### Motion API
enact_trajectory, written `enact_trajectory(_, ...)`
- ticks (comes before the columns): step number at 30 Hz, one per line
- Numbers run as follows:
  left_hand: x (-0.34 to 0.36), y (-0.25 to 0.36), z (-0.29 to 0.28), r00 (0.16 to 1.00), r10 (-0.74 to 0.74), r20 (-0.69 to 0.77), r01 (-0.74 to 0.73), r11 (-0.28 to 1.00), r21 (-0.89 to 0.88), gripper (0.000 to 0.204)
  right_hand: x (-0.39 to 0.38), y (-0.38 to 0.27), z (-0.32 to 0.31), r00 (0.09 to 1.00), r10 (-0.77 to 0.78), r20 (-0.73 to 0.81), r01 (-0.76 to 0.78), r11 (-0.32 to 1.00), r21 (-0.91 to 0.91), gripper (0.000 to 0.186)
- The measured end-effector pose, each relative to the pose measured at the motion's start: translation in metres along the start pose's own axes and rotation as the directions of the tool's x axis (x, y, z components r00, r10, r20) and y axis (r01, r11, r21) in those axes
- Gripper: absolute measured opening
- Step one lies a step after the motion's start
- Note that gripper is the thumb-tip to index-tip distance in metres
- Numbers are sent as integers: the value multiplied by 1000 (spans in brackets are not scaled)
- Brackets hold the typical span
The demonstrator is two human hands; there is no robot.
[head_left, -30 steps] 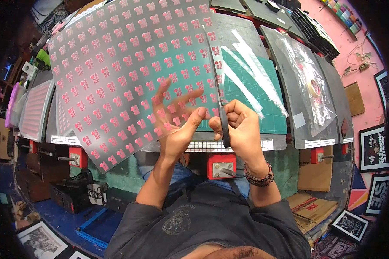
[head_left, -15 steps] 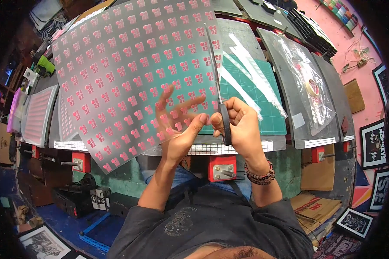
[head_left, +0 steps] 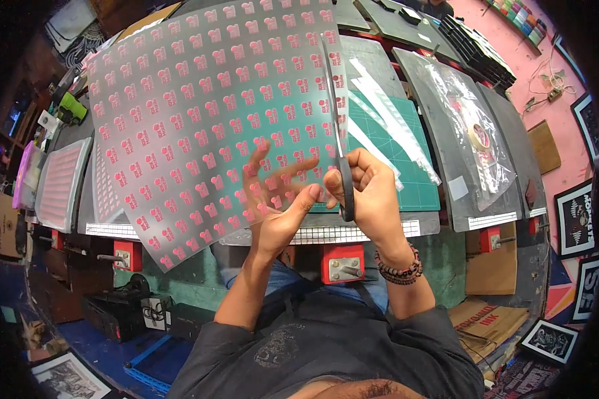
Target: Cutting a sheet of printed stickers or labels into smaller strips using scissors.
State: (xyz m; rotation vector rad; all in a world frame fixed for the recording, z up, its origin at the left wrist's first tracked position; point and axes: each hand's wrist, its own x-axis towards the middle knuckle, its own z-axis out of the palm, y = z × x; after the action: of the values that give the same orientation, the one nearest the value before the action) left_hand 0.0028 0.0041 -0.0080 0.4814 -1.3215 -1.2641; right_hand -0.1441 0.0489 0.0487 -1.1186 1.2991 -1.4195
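Observation:
A large translucent plastic sheet (head_left: 199, 120), printed with rows of small red-pink logos, is held up tilted over the table. My left hand (head_left: 279, 209) grips its near edge, thumb on top and the fingers spread beneath, showing through the film. In my right hand (head_left: 373, 193) is a pair of scissors (head_left: 347, 189) with black handles. Its long blades lie along the sheet's right side, between the last column of logos and the one before it. Beneath the sheet lies a green cutting mat (head_left: 412, 133). White cut strips (head_left: 386, 120) rest on the mat, right of the scissors.
Dark boards with red metal brackets (head_left: 343, 263) make up the work surface. To the right, a clear plastic bag (head_left: 472, 113) lies under a tape roll (head_left: 479, 137). Stacked clear printed sheets (head_left: 63, 183) are at left. Framed pictures (head_left: 549, 342) stand on the floor at right.
The sheet has shifted slightly to the right and turned a little. Both hands keep nearly the same places and grips, and the scissor blades look closer together.

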Motion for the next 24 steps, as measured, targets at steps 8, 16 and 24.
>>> enact_trajectory(8,0,3,1,999,-33,4,33,998,-58,83,2,6,0,1000,-1,-3,1,999,35,42)
enact_trajectory(16,0,1,0,1000,-20,10,20,998,-58,82,6,4,-2,999,-34,-7,34,999,26,39)
enact_trajectory(24,0,2,-1,999,-18,38,20,997,-75,82,12,-4,1,998,-55,-14,55,998,-17,41)
